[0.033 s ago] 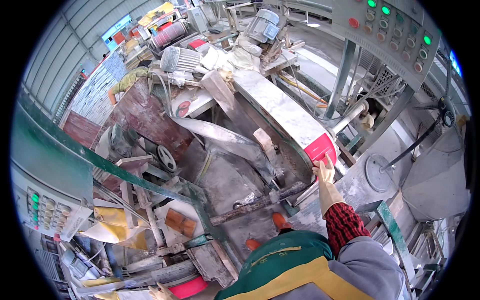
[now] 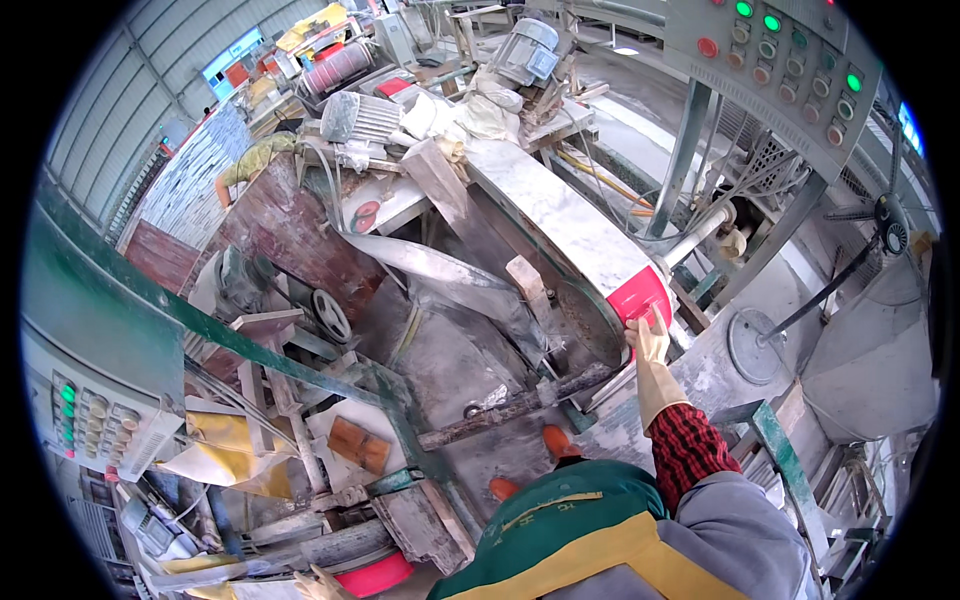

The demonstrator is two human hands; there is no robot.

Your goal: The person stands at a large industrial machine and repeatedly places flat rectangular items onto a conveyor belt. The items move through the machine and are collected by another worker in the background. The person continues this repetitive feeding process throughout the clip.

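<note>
My right hand (image 2: 651, 341), in a pale cream glove, reaches forward to the red end piece (image 2: 640, 293) of a long white machine cover (image 2: 575, 215). Its fingertips touch the red surface, with fingers apart and nothing visibly gripped. At the lower edge, my left hand (image 2: 318, 584) is gloved too and only partly in view; the fingers that show look stretched out. Beside it is a second red curved end piece (image 2: 376, 576), at the end of a grey curved guard (image 2: 345, 543).
Control panels with lit green buttons stand at right (image 2: 765, 70) and left (image 2: 95, 425). A green rail (image 2: 250, 340) crosses the left side. Ahead are a handwheel (image 2: 332, 316), a dusty belt (image 2: 440, 265) and motors (image 2: 525, 50). A fan (image 2: 893, 225) stands right. Another person's arm (image 2: 245, 172) shows far left.
</note>
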